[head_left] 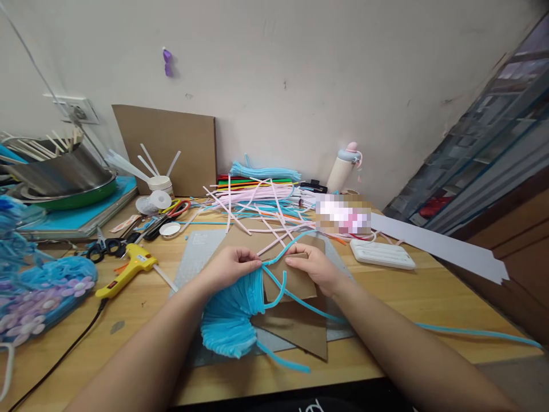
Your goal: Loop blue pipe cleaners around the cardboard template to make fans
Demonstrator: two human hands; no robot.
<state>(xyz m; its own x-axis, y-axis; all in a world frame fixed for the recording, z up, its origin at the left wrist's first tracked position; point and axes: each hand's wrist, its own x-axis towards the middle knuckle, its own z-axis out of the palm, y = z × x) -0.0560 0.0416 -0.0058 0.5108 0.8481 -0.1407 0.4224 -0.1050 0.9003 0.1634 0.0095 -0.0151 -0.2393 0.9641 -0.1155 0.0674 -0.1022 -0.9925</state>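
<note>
A cardboard piece (295, 283) is tightly wrapped with bright blue pipe cleaners (234, 312) along its left, curved part. My left hand (231, 266) pinches the upper edge of that wrapping, thumb and finger closed where a blue pipe cleaner (278, 256) leaves it. That strand slants up to the right, past the fingertips of my right hand (313, 266), which are closed on it beside the bare cardboard. Several loose blue ends stick out, one curling up and one pointing down. A long blue strand (476, 332) passes under my right forearm to the table's right side.
Beneath the work lies a grey cutting mat (195, 246). Pink and coloured pipe cleaners (257, 194) are piled behind it. On the left are a yellow glue gun (128, 269), scissors (105, 247) and a blue flowered piece (51, 297). A white box (381, 254) and a bottle (342, 171) stand right.
</note>
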